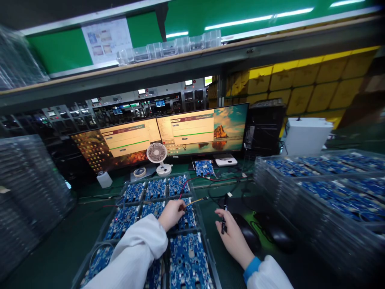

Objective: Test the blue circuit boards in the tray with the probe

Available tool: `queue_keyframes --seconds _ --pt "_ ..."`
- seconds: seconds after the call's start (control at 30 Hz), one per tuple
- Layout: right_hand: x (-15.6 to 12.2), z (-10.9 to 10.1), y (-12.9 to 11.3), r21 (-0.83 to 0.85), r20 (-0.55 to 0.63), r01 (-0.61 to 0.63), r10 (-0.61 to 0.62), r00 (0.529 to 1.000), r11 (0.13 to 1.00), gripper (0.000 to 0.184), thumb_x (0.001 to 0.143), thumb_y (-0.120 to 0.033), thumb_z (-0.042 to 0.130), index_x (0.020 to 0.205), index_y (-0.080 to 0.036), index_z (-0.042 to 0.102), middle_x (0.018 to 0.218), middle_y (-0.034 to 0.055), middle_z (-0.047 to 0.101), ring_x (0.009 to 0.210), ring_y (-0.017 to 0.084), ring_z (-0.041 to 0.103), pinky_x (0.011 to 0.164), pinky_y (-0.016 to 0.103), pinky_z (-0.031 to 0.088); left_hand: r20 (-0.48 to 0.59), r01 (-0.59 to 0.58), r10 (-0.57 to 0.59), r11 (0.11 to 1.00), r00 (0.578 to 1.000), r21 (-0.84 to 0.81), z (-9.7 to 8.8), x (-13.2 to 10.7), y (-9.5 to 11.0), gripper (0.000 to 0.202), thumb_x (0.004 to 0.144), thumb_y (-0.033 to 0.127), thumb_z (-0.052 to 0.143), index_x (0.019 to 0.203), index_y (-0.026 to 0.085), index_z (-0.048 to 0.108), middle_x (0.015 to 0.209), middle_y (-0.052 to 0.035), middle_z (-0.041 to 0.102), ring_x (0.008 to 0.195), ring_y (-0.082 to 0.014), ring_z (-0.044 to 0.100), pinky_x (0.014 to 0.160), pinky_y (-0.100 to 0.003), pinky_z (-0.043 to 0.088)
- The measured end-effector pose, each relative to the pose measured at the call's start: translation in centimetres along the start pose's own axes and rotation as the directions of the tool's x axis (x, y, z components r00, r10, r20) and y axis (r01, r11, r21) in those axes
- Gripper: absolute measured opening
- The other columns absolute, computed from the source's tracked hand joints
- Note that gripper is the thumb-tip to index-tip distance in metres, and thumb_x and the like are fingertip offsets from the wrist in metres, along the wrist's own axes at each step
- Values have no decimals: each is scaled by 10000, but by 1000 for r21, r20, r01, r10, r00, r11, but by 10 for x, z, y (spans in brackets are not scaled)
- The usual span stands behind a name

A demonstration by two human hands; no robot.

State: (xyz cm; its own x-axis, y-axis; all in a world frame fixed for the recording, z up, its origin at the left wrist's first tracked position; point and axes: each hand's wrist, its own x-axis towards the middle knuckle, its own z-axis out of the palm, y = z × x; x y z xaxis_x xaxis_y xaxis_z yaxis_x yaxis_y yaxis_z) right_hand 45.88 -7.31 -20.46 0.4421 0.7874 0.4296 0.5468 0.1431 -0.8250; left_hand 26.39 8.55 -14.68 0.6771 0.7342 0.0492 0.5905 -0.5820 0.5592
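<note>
The left hand (171,214) is pinched on a thin wire (194,201) over a blue circuit board (188,216) in the clear tray (202,224) mid-bench. The right hand (232,235), fingers curled, grips a black pen (224,218) beside the mouse (248,233).

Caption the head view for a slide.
Left hand presses a wired connector onto a blue circuit board in a tray; right hand holds a black pen.

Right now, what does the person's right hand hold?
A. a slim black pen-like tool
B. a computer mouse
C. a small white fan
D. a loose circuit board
A: the right hand grips a slim black pen-like tool upright, beside the black mouse, not on it.
</note>
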Motion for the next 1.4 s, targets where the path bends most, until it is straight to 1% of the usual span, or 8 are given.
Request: queue_keyframes --seconds 0.2,0.4,0.7,0.9,1.07,1.13,1.23,1.4 --pt "0 0 -3 27 7 -2 2 1000 1000 286 820 -341 480 1058 -238 599 1039 89 633 972 236 632 877 408 542 31 -58 56 996 998 64 0 -2 5 224 718 62 585 885 182 676 855 -22 640 811 -171 594 780 -264 444" --pt "0 0 -5 45 3 -1 1 1000 999 321 816 -319 481 1109 -229 578 1092 96 633 987 226 643 886 398 546 17 -77 78 996 997 -41 -1 8 21 252 876 281 519 1050 179 669 998 -77 669 947 -199 603 909 -319 456" --pt "0 -1 -6 46 4 0 0 1000 999 289 851 -320 456 1114 -236 540 1324 113 546 1047 206 630 923 394 533 229 -245 261 965 938 -99 -12 14 9 270 895 264 510 1097 222 684 1080 -43 686 1045 -182 588 989 -317 422" --pt "-1 -2 -7 41 16 -7 6 1000 999 262 847 -317 458 1082 -238 542 1326 116 546 1026 202 632 936 398 521 169 -115 165 955 972 -272 -29 13 -6 546 786 97 502 1325 187 499 1208 -87 620 943 -143 594 897 -303 470" --pt "-1 -3 -7 42 30 -8 7 1000 999 259 834 -303 463 1071 -239 546 1300 118 562 897 183 657 844 365 561 263 78 14 939 965 -334 -31 -2 -23 915 694 45 568 1499 189 157 959 -21 661 742 -111 587 739 -262 470" --pt "-1 -2 -7 41 30 -5 3 1000 999 262 836 -308 458 1071 -237 547 1274 115 575 867 177 658 824 359 566 295 115 -47 969 954 -217 -31 -10 -23 747 687 98 627 1395 147 393 914 -26 673 779 -144 606 750 -273 472" --pt "-1 -2 -7 34 24 3 -4 1000 999 297 840 -325 445 1101 -227 546 1201 112 603 856 183 656 827 369 562 316 9 -14 1000 949 16 -41 -19 -16 198 738 191 621 919 148 687 919 -58 686 881 -195 619 834 -295 464" --pt "0 -2 -7 19 28 7 -7 1000 1000 292 853 -339 439 1094 -223 557 1124 102 627 810 179 652 809 361 561 136 33 -24 998 990 -60 -67 -8 -18 279 878 363 484 956 183 682 968 -57 706 933 -209 636 874 -317 472"
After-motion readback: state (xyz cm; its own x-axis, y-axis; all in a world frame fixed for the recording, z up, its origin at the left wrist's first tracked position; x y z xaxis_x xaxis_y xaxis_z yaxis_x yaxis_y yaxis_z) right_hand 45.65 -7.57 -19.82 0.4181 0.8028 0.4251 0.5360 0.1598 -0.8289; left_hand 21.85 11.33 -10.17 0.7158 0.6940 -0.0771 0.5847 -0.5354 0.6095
